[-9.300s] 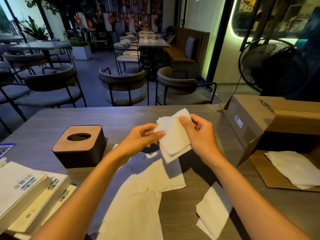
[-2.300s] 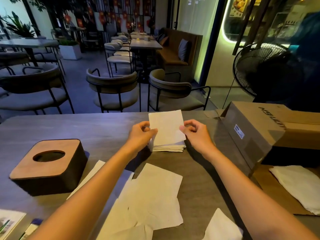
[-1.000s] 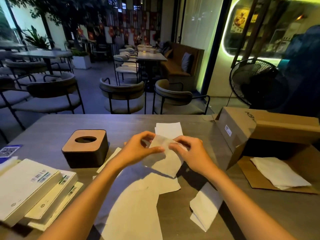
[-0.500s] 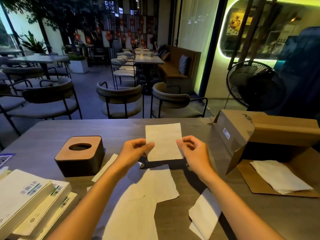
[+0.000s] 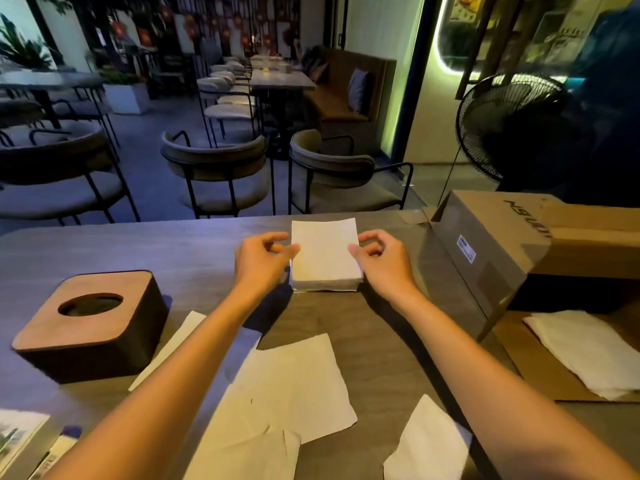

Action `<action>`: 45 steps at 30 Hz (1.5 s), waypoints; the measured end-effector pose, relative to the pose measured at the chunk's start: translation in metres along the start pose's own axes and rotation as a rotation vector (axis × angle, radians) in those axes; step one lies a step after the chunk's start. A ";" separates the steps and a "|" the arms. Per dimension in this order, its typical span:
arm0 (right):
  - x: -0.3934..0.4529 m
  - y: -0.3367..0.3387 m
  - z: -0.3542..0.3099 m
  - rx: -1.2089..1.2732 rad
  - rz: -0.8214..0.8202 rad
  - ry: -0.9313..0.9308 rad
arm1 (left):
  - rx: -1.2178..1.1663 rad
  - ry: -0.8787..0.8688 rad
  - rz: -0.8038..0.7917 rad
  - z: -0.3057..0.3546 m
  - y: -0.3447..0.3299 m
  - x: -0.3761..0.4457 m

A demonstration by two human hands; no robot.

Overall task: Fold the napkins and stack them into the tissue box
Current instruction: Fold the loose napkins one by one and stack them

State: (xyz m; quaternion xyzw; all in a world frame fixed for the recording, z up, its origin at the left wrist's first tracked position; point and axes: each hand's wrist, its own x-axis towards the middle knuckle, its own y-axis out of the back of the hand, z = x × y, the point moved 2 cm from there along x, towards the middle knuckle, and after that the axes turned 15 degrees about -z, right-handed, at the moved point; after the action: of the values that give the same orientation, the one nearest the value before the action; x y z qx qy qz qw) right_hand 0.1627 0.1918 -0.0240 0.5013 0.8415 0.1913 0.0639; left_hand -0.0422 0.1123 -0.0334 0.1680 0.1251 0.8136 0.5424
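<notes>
Both bare arms are stretched forward, forearms angling in toward each other. The left hand (image 5: 261,259) has its thumb and index finger pressed together at the tips, other fingers curled loosely. The right hand (image 5: 379,259) mirrors it — thumb meeting index, rest curled — wrists straight, palms facing inward, knuckles up.

White folded napkin stack (image 5: 325,268) lies flat, well apart from the wood-topped tissue box (image 5: 90,326)

Bottom edge cuts off 2 flat white paper napkins (image 5: 242,455) (image 5: 426,448); right edge crops the brown cardboard box (image 5: 519,244)
</notes>
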 end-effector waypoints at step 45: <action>-0.133 -0.022 -0.032 -0.364 -0.384 0.164 | 0.146 -0.196 -0.200 0.031 0.022 -0.142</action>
State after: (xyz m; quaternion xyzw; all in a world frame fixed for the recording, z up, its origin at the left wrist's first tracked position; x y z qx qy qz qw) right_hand 0.2002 0.0588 -0.0148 0.2959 0.8752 0.3634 0.1198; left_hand 0.0023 -0.0266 -0.0167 0.2724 0.1464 0.7239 0.6167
